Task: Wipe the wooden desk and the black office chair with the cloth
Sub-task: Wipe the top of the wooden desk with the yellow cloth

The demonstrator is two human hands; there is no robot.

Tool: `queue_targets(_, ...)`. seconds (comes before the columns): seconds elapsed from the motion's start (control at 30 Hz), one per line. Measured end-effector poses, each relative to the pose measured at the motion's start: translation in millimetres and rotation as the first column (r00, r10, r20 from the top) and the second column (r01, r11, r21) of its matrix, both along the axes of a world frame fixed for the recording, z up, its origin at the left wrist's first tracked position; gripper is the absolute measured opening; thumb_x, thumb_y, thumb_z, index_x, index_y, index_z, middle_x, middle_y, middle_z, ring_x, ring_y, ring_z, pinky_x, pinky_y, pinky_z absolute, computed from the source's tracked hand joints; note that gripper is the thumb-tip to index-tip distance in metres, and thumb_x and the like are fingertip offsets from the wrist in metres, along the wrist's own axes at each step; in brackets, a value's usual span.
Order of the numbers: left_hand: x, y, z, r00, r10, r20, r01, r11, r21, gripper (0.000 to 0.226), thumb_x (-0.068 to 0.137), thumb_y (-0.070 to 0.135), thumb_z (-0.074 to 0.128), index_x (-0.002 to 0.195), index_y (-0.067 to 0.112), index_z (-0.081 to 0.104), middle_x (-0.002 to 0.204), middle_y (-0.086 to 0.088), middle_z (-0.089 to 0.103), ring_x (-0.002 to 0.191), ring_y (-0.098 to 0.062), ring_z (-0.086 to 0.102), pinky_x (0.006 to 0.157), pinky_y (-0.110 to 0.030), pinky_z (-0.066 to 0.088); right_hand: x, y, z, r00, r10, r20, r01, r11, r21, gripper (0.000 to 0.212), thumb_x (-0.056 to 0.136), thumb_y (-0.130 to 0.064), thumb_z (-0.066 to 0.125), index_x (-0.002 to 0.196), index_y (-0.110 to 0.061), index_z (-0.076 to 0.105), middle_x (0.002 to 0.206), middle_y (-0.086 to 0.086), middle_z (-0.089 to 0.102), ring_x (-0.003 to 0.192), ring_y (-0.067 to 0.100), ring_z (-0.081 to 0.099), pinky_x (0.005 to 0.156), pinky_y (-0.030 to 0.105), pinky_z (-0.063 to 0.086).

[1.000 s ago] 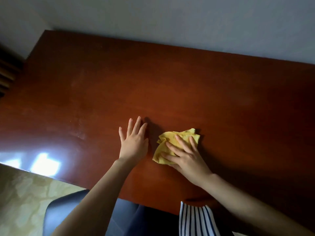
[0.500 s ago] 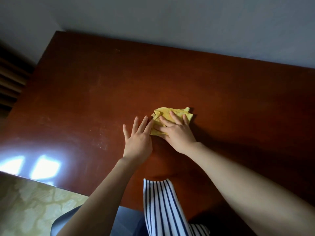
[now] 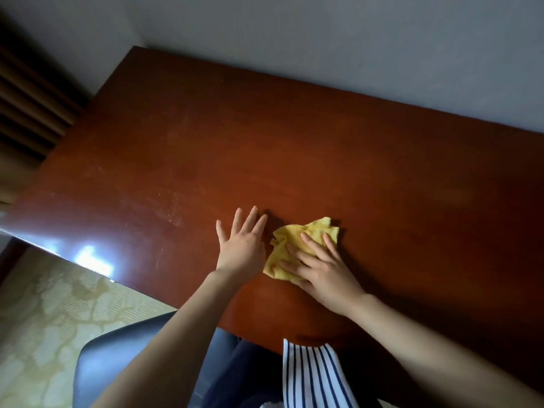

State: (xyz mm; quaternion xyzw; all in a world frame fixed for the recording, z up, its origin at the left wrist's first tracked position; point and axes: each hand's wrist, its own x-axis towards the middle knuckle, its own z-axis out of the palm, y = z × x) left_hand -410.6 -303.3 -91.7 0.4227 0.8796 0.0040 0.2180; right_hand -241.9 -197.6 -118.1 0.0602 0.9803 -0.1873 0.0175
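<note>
Cloth [image 3: 297, 244] half hidden beneath flat right hand [image 3: 323, 269], left hand [image 3: 241, 245] spread on desk [image 3: 265, 142]

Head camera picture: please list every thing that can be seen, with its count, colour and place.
desk: one, reddish-brown wood, fills the middle, against the wall.
cloth: one, yellow, crumpled, on the desk under the right hand.
office chair: one, black, bottom left, beside the desk's near edge.
floor: pale yellow, patterned, bottom left.
wall: grey, behind the desk.
striped garment: one, white with dark blue stripes, bottom centre.
left hand: flat on the desk, fingers straight, beside the cloth.
right hand: pressing the cloth with spread fingers.
</note>
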Motion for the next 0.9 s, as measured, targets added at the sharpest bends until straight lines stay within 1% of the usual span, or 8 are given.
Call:
queue_targets(0.07, 13.3, 2.8, 0.4, 1.000, -0.020, 0.007, 0.020, 1.000, 0.001, 0.058, 0.099, 0.024, 0.034, 0.152, 0.025, 0.010, 0.161, 0.004, -0.001, 0.146, -0.024, -0.012, 0.110, -0.060, -0.010, 29.9, -0.3, -0.8, 0.999, 0.023, -0.033, -0.023, 1.000, 0.002, 0.035, 0.090, -0.035, 0.052, 0.123, -0.028, 0.064, 0.135, -0.002, 0.056, 0.137, 0.032, 0.034, 0.107, 0.065, 0.026)
queue_targets(0.2, 27.4, 6.2, 2.5, 0.999, -0.032, 0.006, 0.032, 0.999, 0.008, 0.054, 0.101, 0.031, 0.030, 0.152, 0.026, 0.013, 0.160, 0.005, 0.002, 0.147, -0.023, -0.011, 0.111, -0.059, -0.009, 83.1, 5.1, -5.4, 0.992, 0.078, -0.099, -0.071, 0.995, 0.071, 0.037, 0.094, -0.039, 0.041, 0.121, -0.031, 0.065, 0.134, -0.006, 0.056, 0.134, 0.027, 0.040, 0.108, 0.058, 0.031)
queue_targets(0.27, 29.1, 5.9, 5.4, 0.999, -0.037, 0.010, 0.037, 0.999, 0.006, 0.053, 0.101, 0.032, 0.029, 0.152, 0.026, 0.013, 0.161, 0.005, 0.002, 0.147, -0.023, -0.011, 0.110, -0.059, -0.010, 93.3, 12.9, -4.6, 0.989, 0.063, -0.132, -0.047, 0.992, 0.121, 0.033, 0.091, -0.033, 0.050, 0.120, -0.031, 0.066, 0.131, -0.005, 0.058, 0.131, 0.026, 0.044, 0.105, 0.057, 0.036)
queue_targets(0.33, 26.9, 4.1, 9.3, 0.999, -0.036, 0.016, 0.036, 0.999, 0.016, 0.052, 0.102, 0.033, 0.028, 0.152, 0.027, 0.013, 0.161, 0.005, 0.002, 0.147, -0.023, -0.012, 0.110, -0.059, -0.012, 89.5, 19.6, -2.9, 0.988, -0.034, -0.154, 0.054, 0.990, 0.131, 0.038, 0.080, -0.022, 0.073, 0.117, -0.028, 0.068, 0.129, -0.002, 0.060, 0.128, 0.027, 0.048, 0.100, 0.059, 0.039)
queue_targets(0.4, 21.2, 1.9, 13.9, 0.999, -0.035, 0.017, 0.035, 0.999, 0.025, 0.051, 0.103, 0.034, 0.027, 0.152, 0.027, 0.014, 0.161, 0.006, 0.002, 0.146, -0.023, -0.012, 0.110, -0.059, -0.013, 78.7, 26.4, -1.7, 0.976, -0.164, -0.145, 0.180, 0.978, 0.108, 0.050, 0.069, -0.016, 0.083, 0.116, -0.025, 0.069, 0.127, -0.001, 0.061, 0.127, 0.029, 0.049, 0.101, 0.060, 0.038)
queue_targets(0.6, -15.1, 0.0, 25.3, 0.999, -0.043, -0.021, 0.044, 0.998, 0.054, 0.050, 0.103, 0.033, 0.029, 0.151, 0.028, 0.018, 0.161, 0.005, 0.002, 0.147, -0.023, -0.010, 0.110, -0.059, -0.012, 17.8, 54.6, 2.0, 0.893, -0.432, -0.128, 0.441, 0.896, 0.046, 0.047, 0.074, -0.013, 0.080, 0.118, -0.022, 0.068, 0.128, 0.004, 0.061, 0.127, 0.034, 0.048, 0.103, 0.062, 0.032)
queue_targets(0.7, -40.5, 6.7, 23.9, 0.998, -0.065, -0.004, 0.065, 0.997, 0.039, 0.050, 0.103, 0.033, 0.028, 0.151, 0.027, 0.016, 0.161, 0.005, 0.000, 0.147, -0.022, -0.012, 0.109, -0.058, -0.015, -17.7, 67.1, -2.0, 0.856, -0.508, -0.094, 0.514, 0.857, 0.041, 0.041, 0.082, -0.018, 0.073, 0.122, -0.024, 0.065, 0.132, 0.003, 0.058, 0.131, 0.033, 0.044, 0.106, 0.060, 0.027)
queue_targets(0.9, -116.7, 15.8, 21.6, 0.988, -0.156, -0.013, 0.156, 0.986, 0.055, 0.051, 0.103, 0.034, 0.027, 0.151, 0.028, 0.013, 0.160, 0.008, -0.005, 0.145, -0.020, -0.017, 0.109, -0.055, -0.017, -94.5, 84.9, -10.7, 0.722, -0.686, -0.090, 0.691, 0.721, 0.053, 0.039, 0.087, -0.024, 0.067, 0.125, -0.025, 0.062, 0.134, 0.005, 0.056, 0.134, 0.035, 0.039, 0.106, 0.063, 0.022)
